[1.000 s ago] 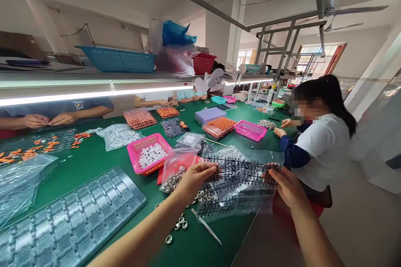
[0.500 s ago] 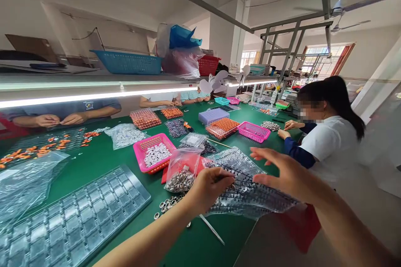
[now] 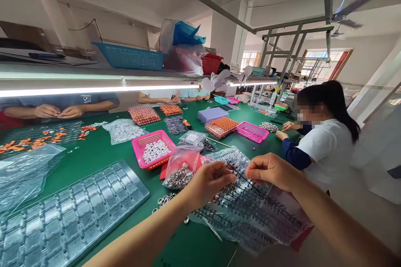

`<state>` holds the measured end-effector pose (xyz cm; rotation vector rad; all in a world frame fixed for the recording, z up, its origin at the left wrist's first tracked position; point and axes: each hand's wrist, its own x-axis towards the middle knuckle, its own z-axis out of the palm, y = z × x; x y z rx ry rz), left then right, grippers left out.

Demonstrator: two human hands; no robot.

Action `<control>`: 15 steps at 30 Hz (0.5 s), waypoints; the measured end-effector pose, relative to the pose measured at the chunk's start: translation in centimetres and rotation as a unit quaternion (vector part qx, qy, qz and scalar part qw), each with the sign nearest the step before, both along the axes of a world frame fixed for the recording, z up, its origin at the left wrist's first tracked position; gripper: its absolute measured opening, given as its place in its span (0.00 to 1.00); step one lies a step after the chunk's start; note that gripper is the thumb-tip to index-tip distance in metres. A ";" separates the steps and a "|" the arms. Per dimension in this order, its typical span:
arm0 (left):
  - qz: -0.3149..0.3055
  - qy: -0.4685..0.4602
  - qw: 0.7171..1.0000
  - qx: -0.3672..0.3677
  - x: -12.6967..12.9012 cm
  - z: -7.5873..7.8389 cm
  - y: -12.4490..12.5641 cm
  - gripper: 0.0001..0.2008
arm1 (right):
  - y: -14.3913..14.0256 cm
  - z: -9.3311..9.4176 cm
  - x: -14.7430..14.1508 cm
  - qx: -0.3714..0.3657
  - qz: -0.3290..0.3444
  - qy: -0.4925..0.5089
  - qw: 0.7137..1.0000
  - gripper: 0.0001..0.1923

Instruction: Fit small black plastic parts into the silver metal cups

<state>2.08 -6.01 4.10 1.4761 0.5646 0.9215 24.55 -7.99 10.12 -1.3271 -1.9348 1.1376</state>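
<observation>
A long black strip with small side prongs (image 3: 274, 205) runs slantwise between my hands, over a clear plastic bag (image 3: 230, 227). My left hand (image 3: 213, 181) pinches the strip's upper-left end between thumb and fingers. Close to its right, my right hand (image 3: 271, 171) is closed, thumb against fingers, on the same strip. More black pronged strips show in or under the crumpled clear plastic; which of these I cannot tell. To the left of my left hand, a zip bag of metal rings (image 3: 179, 177) lies by loose metal rings (image 3: 163, 200).
A clear moulded tray (image 3: 72, 217) fills the table's near left. A pink basket of white parts (image 3: 156, 152) stands beyond it. A thin pointed tool (image 3: 214, 230) lies under my hands. A co-worker (image 3: 326, 146) sits at the right; others work across the table.
My right hand has gone from spread fingers to a pinch on the black strip, moving slightly left. The clear bag and strips have dropped lower and spread toward me.
</observation>
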 end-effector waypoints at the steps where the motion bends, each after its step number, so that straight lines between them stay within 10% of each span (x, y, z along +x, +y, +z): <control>1: -0.007 0.004 1.000 -0.002 -0.2 0.2 0.0 0.14 | 0.1 0.0 0.1 0.001 -0.001 0.005 1.000 0.15; 15: -0.022 0.084 0.996 -0.019 -1.3 1.1 0.7 0.10 | 0.8 -0.2 1.7 0.050 -0.013 0.015 0.999 0.15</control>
